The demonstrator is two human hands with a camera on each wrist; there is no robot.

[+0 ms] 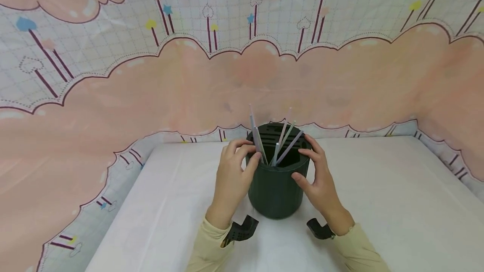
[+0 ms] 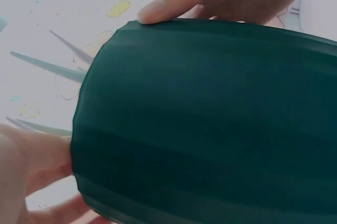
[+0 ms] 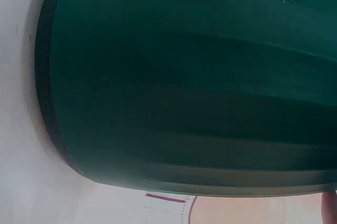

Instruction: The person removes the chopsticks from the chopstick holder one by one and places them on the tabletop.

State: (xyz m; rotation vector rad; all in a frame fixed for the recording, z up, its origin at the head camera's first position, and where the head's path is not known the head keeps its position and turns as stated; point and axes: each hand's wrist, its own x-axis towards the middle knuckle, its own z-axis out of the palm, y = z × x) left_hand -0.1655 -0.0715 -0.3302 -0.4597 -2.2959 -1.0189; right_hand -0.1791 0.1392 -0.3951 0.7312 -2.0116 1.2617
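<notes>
Cupping dark green holder [image 1: 276, 188], both hands' fingers [image 1: 247, 150] curled, pencils [image 1: 281, 146] seemingly head-view only

A white table [image 1: 378, 205] carries a dark green ribbed holder [image 1: 276, 192] standing upright near its middle.

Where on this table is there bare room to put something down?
Bare table lies right of the right hand and left of the left hand. It is crowded around the green cup between both hands.
</notes>
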